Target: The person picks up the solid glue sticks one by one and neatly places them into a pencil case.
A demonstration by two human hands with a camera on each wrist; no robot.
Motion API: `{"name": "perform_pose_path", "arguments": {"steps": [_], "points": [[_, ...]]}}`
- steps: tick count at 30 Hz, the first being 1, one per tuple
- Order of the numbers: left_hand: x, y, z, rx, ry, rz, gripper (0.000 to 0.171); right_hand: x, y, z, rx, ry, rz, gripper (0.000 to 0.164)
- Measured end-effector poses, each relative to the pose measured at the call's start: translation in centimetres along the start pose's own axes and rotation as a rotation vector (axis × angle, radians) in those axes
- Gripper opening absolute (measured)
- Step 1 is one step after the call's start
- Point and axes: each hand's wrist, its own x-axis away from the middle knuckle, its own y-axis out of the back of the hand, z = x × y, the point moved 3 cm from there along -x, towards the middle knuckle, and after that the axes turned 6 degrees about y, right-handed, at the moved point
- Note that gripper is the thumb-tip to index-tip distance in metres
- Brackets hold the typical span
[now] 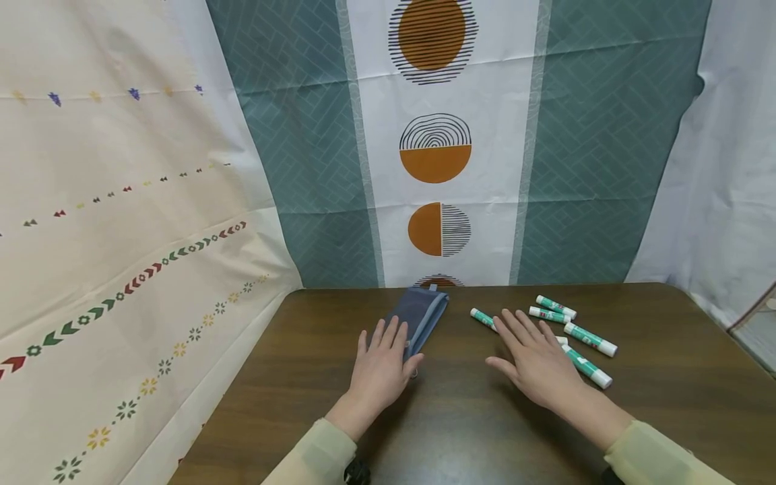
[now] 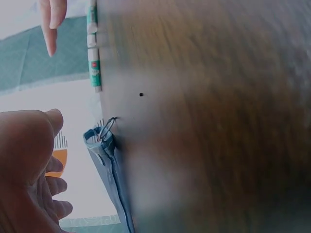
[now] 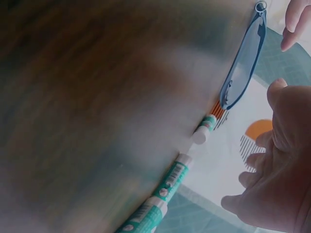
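A dark wooden worktop (image 1: 448, 431) runs beneath all the fingers (image 1: 400, 338); its sheen suggests a smooth face, so anything round on it could roll at a light knock.

The blue pouch (image 1: 418, 313) lies there, below and just beyond the left fingers, slanting off to their right. It looks soft; pressing down on it instead of pinching an edge would probably crumple it or push it farther off. Whether its zip is undone, I cannot tell.

The left hand (image 1: 378, 370) and right hand (image 1: 536, 364) hang above the worktop, backs up, fingers straight and spread wide, holding nothing. The wrist views show both apart from the pouch and tubes.

At least five green-and-white tubes (image 1: 589, 339) lie around the right fingers: most to their right or just beyond, one to their left. The right hand hides parts of some, so lowering it without looking could scatter them. Those lying close together beyond the fingertips might be nudged along when a neighbour is picked, and the farthest could be driven towards the far edge.

Smallest is a ring (image 2: 109, 127) at the pouch's near end, close to the left thumb; a fingertip might snag it and drag the pouch round.
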Motion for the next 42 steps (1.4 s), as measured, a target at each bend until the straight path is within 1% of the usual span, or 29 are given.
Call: {"name": "perform_pose_path", "arguments": {"steps": [5, 12, 18, 25, 28, 35, 42], "points": [[-0.1, -0.2, 0.3, 0.004, 0.007, 0.002, 0.076, -0.4, -0.4, 0.3, 0.016, 0.009, 0.003, 0.08], [-0.2, -0.3, 0.5, 0.008, -0.001, -0.01, 0.074, -0.9, -0.9, 0.6, 0.018, 0.015, 0.009, 0.079], [-0.3, -0.6, 0.8, -0.005, 0.003, 0.007, 0.075, -1.2, -1.3, 1.0, 0.007, 0.024, 0.013, 0.079], [-0.7, -0.9, 1.0, 0.032, 0.006, 0.06, 0.075, -1.6, -1.4, 1.5, 0.001, 0.034, 0.01, 0.081], [-0.9, -1.1, 1.1, 0.042, -0.008, 0.081, 0.073, -1.7, -1.4, 1.7, 0.002, 0.037, 0.014, 0.08], [-1.0, -1.5, 1.3, 0.068, -0.035, 0.161, 0.073, -1.7, -1.5, 1.9, 0.01, 0.035, 0.035, 0.079], [-1.1, -1.6, 1.7, 0.084, -0.045, 0.194, 0.071, -1.6, -1.7, 1.9, -0.015, 0.035, 0.067, 0.079]]}}
